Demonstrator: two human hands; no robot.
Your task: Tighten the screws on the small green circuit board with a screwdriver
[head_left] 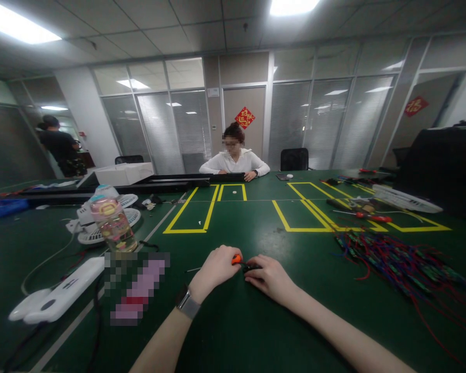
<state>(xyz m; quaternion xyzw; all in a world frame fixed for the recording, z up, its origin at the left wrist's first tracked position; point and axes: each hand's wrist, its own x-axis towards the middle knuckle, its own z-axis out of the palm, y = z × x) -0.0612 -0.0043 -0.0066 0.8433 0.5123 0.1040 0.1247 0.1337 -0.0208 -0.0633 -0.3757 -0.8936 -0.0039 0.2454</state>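
Note:
My left hand (216, 269) is curled into a fist around an orange-handled screwdriver (236, 259), whose thin shaft sticks out to the left over the green table (236, 321). A watch sits on that wrist. My right hand (270, 277) is pinched, fingers together, on a small black part (251, 268) right at the screwdriver's handle end. Both hands rest on the table, nearly touching each other.
A heap of coloured wires (399, 259) lies to the right. A drink bottle (112, 223), small white fans (108, 207) and a white power strip (58, 298) lie left. Yellow tape rectangles (190, 215) mark the table. A person (235, 158) sits opposite; another person (60, 145) stands far left.

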